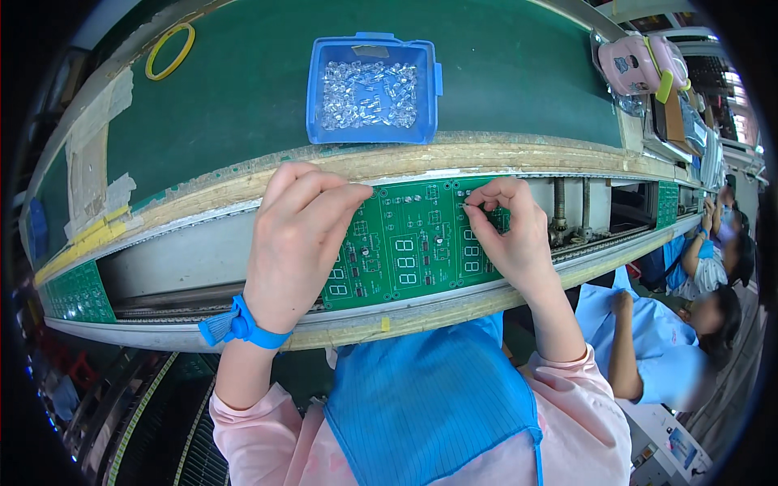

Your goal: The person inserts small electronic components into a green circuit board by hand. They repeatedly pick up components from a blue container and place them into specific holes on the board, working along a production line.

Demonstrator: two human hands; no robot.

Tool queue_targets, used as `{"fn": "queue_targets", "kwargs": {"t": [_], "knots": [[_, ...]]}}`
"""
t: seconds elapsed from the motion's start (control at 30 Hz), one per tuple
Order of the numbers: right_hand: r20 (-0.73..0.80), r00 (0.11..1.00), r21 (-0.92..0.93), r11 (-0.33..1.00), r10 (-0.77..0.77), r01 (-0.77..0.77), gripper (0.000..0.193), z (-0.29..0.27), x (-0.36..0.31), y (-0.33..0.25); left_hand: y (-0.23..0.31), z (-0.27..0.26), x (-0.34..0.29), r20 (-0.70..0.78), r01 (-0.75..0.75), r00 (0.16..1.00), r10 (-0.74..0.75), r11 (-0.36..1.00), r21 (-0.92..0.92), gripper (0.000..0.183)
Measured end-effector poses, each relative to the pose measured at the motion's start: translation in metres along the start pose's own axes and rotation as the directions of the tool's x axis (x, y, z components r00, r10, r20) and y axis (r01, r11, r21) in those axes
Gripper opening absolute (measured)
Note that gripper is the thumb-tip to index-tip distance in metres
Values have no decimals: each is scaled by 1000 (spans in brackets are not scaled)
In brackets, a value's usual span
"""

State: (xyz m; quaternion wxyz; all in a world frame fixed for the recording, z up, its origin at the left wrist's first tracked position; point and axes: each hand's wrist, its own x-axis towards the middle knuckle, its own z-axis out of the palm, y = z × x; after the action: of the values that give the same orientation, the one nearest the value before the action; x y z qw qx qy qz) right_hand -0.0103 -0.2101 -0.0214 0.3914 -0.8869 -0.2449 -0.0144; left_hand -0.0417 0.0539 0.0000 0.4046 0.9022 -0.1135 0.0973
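A green circuit board with printed outlines and a few small mounted parts lies on the rail track before me. My left hand, with a blue wrist strap, is over the board's left part, thumb and forefinger pinched at its far edge. Over the right part, my right hand also pinches, its fingertips close to the board's far edge. Whatever either pinch holds is too small or hidden to make out. Beyond the board stands a blue bin of small clear LED-like parts.
Another green board sits on the track at far left, and one more at right. A yellow tape ring lies on the green bench top. A pink container stands at back right. Other people sit along the line at right.
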Motion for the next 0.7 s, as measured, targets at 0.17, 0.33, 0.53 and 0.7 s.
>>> {"fn": "queue_targets", "kwargs": {"t": [0.17, 0.33, 0.53, 0.7], "knots": [[52, 988, -188, 971, -143, 151, 28, -2, 8, -10, 0, 8, -12, 97, 233, 971, -218, 952, -200, 13], [145, 989, -278, 959, -13, 54, 22, -10, 12, -22, -6, 15, -15, 110, 262, 964, -243, 939, -221, 13], [198, 962, -381, 919, 187, -100, 25, -37, 14, -24, 2, 30, -12, 154, 245, 966, -207, 924, -295, 18], [110, 991, -343, 933, -77, 110, 21, -47, 60, -38, 3, 43, -10, 126, 220, 974, -187, 911, -350, 21]]}}
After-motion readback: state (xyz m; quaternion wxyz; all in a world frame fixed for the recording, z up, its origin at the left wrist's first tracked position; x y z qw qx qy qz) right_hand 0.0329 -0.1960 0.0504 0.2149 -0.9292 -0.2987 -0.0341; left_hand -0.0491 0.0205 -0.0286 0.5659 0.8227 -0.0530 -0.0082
